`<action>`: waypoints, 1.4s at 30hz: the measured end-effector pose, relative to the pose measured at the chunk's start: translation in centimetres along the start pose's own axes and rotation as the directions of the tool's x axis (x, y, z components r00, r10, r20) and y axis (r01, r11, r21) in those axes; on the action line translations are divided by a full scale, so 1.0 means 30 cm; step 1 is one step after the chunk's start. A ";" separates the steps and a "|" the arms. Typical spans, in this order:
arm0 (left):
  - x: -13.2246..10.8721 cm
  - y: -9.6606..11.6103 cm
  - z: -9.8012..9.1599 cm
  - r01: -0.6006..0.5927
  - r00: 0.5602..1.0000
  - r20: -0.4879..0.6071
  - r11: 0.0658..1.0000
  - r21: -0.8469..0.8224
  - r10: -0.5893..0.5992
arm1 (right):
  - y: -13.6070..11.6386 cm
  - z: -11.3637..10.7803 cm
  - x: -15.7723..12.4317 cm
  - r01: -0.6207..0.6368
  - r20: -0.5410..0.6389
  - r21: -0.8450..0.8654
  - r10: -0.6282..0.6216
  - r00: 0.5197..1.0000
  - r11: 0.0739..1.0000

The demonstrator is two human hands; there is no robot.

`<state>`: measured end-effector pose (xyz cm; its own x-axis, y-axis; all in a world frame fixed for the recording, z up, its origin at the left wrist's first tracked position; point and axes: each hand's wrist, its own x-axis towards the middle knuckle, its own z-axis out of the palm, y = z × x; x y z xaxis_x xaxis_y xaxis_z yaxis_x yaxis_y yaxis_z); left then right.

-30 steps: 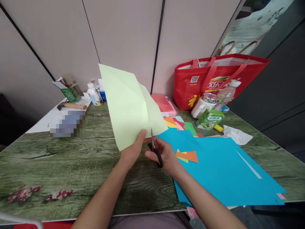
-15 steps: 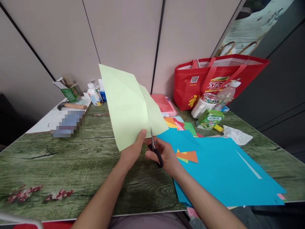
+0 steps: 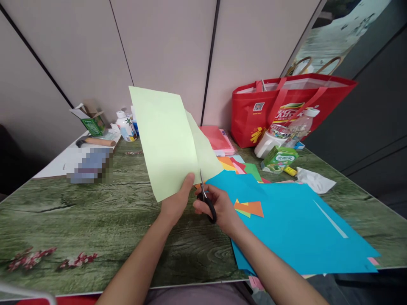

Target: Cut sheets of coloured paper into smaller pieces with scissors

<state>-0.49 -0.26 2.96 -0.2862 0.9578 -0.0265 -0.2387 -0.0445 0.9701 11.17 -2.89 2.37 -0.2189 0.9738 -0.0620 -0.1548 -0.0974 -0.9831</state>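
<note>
A pale green sheet of paper (image 3: 167, 140), bent along its length, is held up above the table by my left hand (image 3: 178, 197), thumb on the near face and the other fingers hidden behind. My right hand (image 3: 219, 205) grips black-handled scissors (image 3: 208, 205). Their blades point up at the sheet's lower edge, close to my left thumb; whether the blades are closed on the paper I cannot tell. Under my right forearm lies a large blue sheet (image 3: 295, 228) with small orange and yellow scraps (image 3: 251, 209) and a thin pale strip (image 3: 330, 219) on it.
A red tote bag (image 3: 286, 106) stands at the back right, with a white mug (image 3: 267, 144), a clear bottle (image 3: 302, 127) and a green carton (image 3: 280, 159) before it. Coloured papers (image 3: 216, 140) lie behind the blue sheet. At left are a hammer (image 3: 97, 142) and a white bottle (image 3: 126, 126).
The pale green sheet has shifted slightly left, and its bend has changed shape a little. Both hands stay almost in place, and the scissors remain at the lower edge.
</note>
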 end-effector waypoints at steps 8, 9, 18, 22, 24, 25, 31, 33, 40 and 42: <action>0.000 -0.025 0.016 0.011 1.000 -0.011 0.999 -0.040 -0.012 | 0.004 0.003 0.000 -0.002 0.005 0.008 0.002 1.000 1.000; 0.001 -0.028 0.018 0.024 0.999 -0.021 0.999 -0.045 -0.025 | 0.006 0.004 0.001 0.006 0.001 0.007 -0.006 1.000 1.000; -0.027 0.015 0.056 0.067 0.998 0.009 0.978 -0.195 -0.067 | 0.001 0.008 0.006 0.084 -0.058 0.007 -0.083 0.995 0.996; -0.027 0.007 0.053 0.047 0.999 0.002 0.978 -0.201 -0.048 | -0.003 0.009 0.006 0.087 -0.056 0.014 -0.086 0.995 0.996; -0.026 0.005 0.052 0.052 0.998 -0.010 0.976 -0.209 -0.055 | -0.005 0.010 0.004 0.087 -0.056 0.015 -0.086 0.995 0.996; -0.026 0.006 0.053 0.060 0.998 -0.011 0.974 -0.219 -0.064 | -0.007 0.011 0.004 0.088 -0.056 0.017 -0.087 0.995 0.996; -0.031 0.027 0.063 0.092 0.995 0.001 0.957 -0.275 -0.095 | -0.009 0.011 0.005 0.068 -0.057 0.022 -0.067 0.996 0.997; -0.031 0.030 0.064 0.088 0.996 0.001 0.959 -0.268 -0.091 | -0.008 0.010 0.006 0.062 -0.062 0.026 -0.060 0.996 0.998; -0.030 0.026 0.060 0.098 0.995 0.023 0.965 -0.243 -0.096 | -0.004 0.009 0.007 0.085 -0.050 0.015 -0.084 0.995 0.996; -0.028 0.018 0.057 0.086 0.996 0.019 0.972 -0.219 -0.084 | -0.004 0.009 0.007 0.091 -0.049 0.011 -0.091 0.995 0.996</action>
<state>1.21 -0.59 3.94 -0.2477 0.9633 -0.1031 -0.4600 -0.0232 0.8876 10.88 -2.74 2.52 -0.1568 0.9874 0.0190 -0.1845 -0.0104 -0.9828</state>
